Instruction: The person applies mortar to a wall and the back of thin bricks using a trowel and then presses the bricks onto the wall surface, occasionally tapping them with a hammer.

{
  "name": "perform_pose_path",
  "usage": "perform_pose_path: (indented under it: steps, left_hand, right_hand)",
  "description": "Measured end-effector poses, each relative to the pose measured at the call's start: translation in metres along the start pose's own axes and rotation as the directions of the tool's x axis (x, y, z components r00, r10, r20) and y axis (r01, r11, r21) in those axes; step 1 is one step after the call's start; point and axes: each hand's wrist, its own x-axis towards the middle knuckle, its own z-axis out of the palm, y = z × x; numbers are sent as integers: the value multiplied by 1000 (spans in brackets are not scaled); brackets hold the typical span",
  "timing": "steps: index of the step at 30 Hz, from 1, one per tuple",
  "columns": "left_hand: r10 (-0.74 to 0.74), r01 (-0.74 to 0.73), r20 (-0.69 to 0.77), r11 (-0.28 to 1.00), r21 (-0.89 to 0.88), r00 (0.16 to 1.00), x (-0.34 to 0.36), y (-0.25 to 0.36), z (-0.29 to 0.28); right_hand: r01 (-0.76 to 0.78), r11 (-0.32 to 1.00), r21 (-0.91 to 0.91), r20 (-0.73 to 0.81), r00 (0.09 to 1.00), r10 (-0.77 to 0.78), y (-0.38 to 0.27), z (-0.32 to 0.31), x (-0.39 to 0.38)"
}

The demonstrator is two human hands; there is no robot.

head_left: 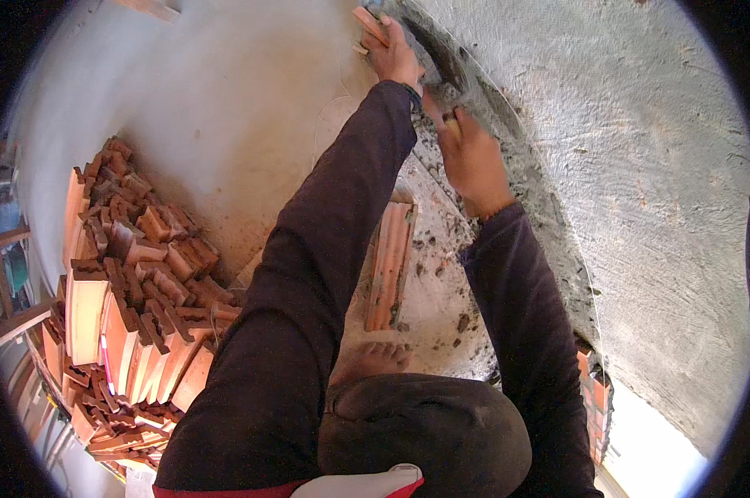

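At the top of the view, my left hand [393, 56] is closed around an orange clay brick piece [370, 25], close to the foot of the grey wall. Lower and to the right, my right hand [477, 164] grips the pale handle of a trowel [432, 109]. The trowel's blade points up toward my left wrist and is partly hidden there. Dark wet mortar [441, 62] lies along the curved base of the wall beside both hands. Between my forearms, a ribbed orange clay brick [391, 264] lies on the floor.
A large heap of grooved clay bricks [163, 274] rises at the left. The rough plastered wall [640, 141] curves down the right side, with a thin string [549, 178] along it. Mortar crumbs [441, 270] dot the floor near my bare foot [375, 361] and bent knee [425, 432].
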Motion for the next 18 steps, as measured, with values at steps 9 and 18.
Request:
perform_pose_path:
  steps: [9,18]
  left_hand:
    - [-192,217,133,952,-214,972,-6,1,-30]
    - [-382,494,315,628,-601,869,-141,12,-34]
  right_hand:
    - [-2,1000,-23,121,993,5,-21,12,13]
    - [-207,968,144,137,973,188,-41,-47,-106]
